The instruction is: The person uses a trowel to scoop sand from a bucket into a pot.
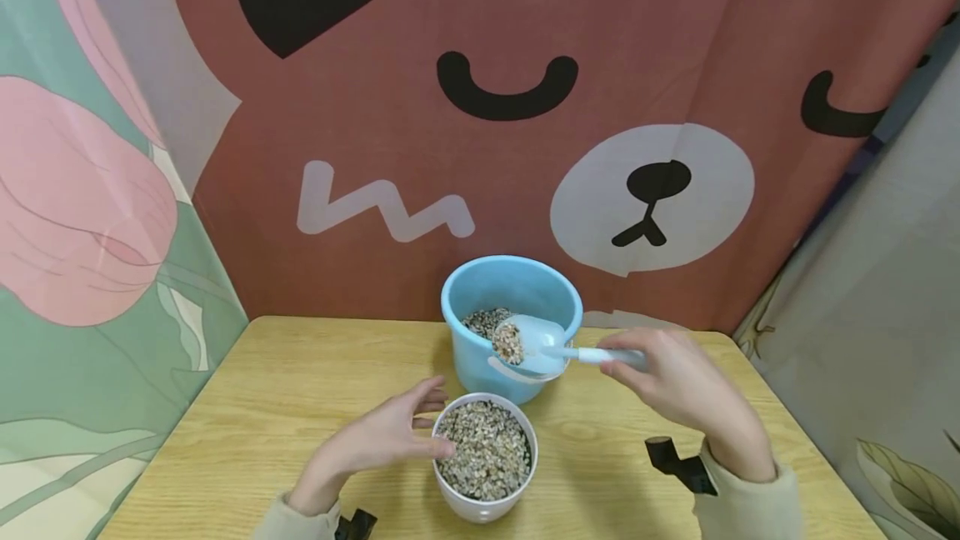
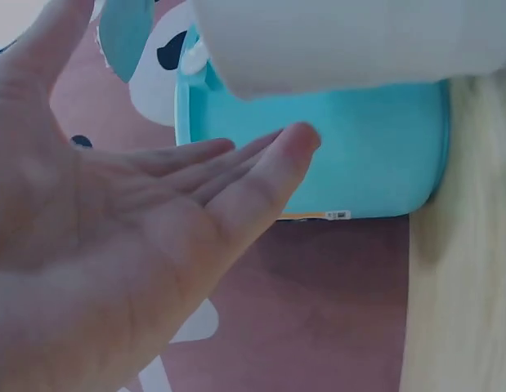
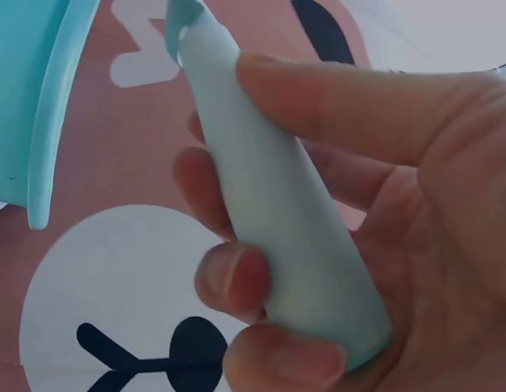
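My right hand (image 1: 671, 377) grips the handle of a light blue scoop (image 1: 542, 340), whose blade carries some grain-like bits near its tip. The scoop overlaps the front rim of a blue bucket (image 1: 468, 352), which holds more of the dark, speckled bits at its bottom. In the right wrist view the fingers curl round the pale handle (image 3: 277, 204). In front of the bucket stands a white pot (image 1: 480, 508) filled with the same speckled bits. My left hand (image 1: 386, 432) is spread beside the pot's left side, its thumb over the rim and the fingers straight.
All of this stands on a light wooden table (image 1: 300, 390). Behind it hangs a reddish-brown curtain (image 1: 375, 123) with a bear print, close to the table's back edge. Printed cloth (image 1: 892, 340) also hangs at the right side.
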Demonstrator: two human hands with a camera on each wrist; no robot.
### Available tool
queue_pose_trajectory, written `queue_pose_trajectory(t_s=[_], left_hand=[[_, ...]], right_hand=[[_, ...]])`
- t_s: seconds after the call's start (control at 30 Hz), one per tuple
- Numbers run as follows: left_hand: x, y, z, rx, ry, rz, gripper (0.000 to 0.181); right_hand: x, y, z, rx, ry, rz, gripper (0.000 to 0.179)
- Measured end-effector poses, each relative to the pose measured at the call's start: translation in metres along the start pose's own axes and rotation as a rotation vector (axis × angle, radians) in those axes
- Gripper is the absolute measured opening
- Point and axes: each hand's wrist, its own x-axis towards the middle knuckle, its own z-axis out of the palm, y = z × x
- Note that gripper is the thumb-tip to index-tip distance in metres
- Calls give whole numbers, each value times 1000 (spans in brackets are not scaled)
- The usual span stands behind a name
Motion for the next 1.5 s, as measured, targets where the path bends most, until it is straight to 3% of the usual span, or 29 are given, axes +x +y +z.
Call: queue_pose_trajectory(t_s=[0.2,0.5,0.7,1.03,1.37,1.5], left_hand=[[-2,-11,12,1,-97,84,100],[0,-17,17,63,-98,143,105],[-1,-18,17,57,-97,147,105],[0,-17,16,22,-110,129,105],[1,-20,15,0,-120,118,104],[0,-21,15,-10,-123,114,103]], right_hand=[[-19,-5,10,9,-19,-41,17],[-33,-17,19,-10,-60,-23,18],[-31,-19,26,-48,-125,5,16],[-21,-30,44,-73,-136,-108,16],[-20,-40,49,-53,-156,-102,18],[-24,-42,46,-73,-128,-104,19]])
